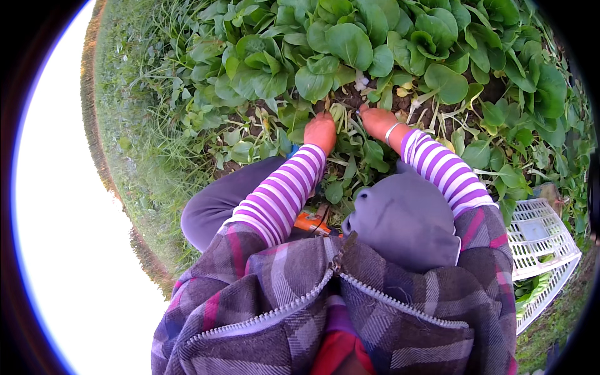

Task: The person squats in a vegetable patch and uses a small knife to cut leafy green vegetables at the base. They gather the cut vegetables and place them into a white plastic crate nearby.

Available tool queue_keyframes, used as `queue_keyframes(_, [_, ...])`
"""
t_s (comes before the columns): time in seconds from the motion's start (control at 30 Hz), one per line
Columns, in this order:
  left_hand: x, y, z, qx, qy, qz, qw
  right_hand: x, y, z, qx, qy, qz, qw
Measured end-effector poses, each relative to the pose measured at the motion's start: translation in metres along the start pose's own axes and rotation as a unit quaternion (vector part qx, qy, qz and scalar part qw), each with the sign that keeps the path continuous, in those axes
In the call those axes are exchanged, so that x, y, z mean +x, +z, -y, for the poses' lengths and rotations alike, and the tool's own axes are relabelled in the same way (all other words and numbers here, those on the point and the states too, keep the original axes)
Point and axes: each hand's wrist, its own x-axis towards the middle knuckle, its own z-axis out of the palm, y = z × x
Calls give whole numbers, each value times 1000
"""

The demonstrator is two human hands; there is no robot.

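My left hand point(321, 133) is low among the leafy greens, its fingers curled by a thin yellow-brown leaf or stem point(327, 104). Whether it grips that stem is hard to make out. Just right of its fingers is the pale, stalky base of a leafy green plant point(338, 112). My right hand point(376, 121), with a silver bangle point(391, 133) at the wrist, reaches to the soil across from the left. A small dark, shiny thing point(357, 112) shows at its fingertips, too small to name. Broad-leaved greens point(349, 46) stand rooted beyond both hands.
Cut leaves and stalks point(375, 154) litter the ground between my knees. An orange object point(313, 223) lies below my left forearm. To the right, a white plastic crate point(539, 234) with slotted walls holds some greens. Grass and weeds point(140, 154) spread leftward.
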Motion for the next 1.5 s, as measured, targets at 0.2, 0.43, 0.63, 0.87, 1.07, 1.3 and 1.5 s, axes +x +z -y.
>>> queue_keyframes(0.2, [-2, 2, -1, 9, -20, 5, 1000, -2, -6, 2, -17, -14, 2, 1000])
queue_keyframes(0.43, [0, 4, 3, -17, -23, 10, 1000, 1, 4, -7, -12, -53, -40, 998])
queue_keyframes(0.63, [5, -4, 12, -34, -52, 37, 997, -5, 11, -15, -32, -44, -28, 998])
queue_keyframes(0.87, [-29, -41, 5, -168, -27, -78, 982, -39, -26, -9, 88, 3, -89, 992])
queue_keyframes(1.07, [-43, -55, -14, -312, 154, -108, 931, -63, -42, 6, 645, -77, -82, 756])
queue_keyframes(1.3, [-42, -98, -34, -282, 202, -128, 929, -81, -43, -2, 670, -75, -92, 733])
queue_keyframes(1.5, [-29, -103, -58, -397, 178, 45, 899, -98, -53, 6, 645, -101, -72, 754])
